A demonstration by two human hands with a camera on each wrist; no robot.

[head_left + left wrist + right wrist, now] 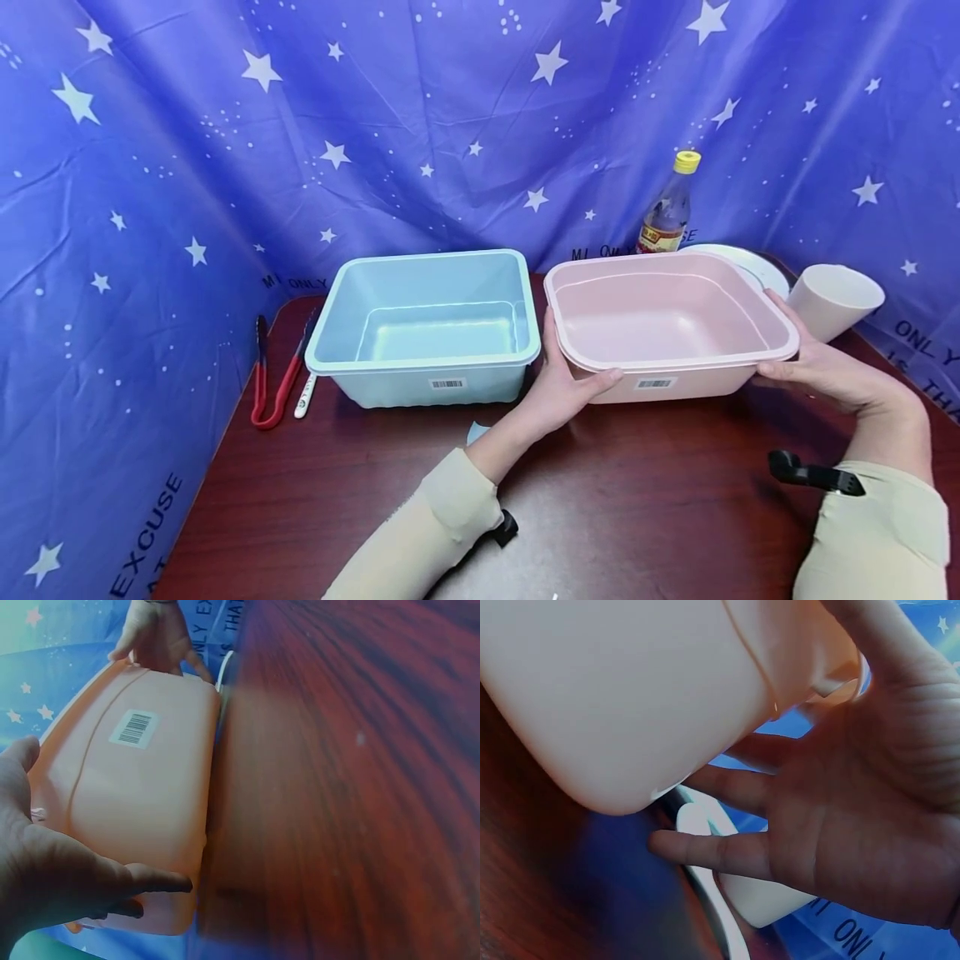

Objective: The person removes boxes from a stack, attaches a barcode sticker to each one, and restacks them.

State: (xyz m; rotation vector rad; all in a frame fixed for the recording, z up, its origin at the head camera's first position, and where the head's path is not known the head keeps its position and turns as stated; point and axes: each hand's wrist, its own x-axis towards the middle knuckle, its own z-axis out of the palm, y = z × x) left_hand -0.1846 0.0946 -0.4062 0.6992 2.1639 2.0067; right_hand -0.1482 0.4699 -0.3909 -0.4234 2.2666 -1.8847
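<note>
A pink plastic basin point(667, 321) with a barcode label on its front is held between both hands. My left hand point(557, 392) grips its left end, the thumb lying along the front below the rim. At the opposite end, my right hand point(821, 371) holds the corner, with the thumb on the front and the other fingers along the side, as the right wrist view shows. Whether the basin's bottom touches the table, I cannot tell. Just left of it stands a light blue basin point(427, 383), also with a barcode label.
Behind the pink basin are a yellow-capped bottle point(665, 212) and a white plate point(761, 268). A white cup point(836, 300) leans beside the right hand. Red-handled tongs point(279, 400) and a white handle point(304, 397) lie left. A light blue scrap point(476, 432) shows near the left wrist.
</note>
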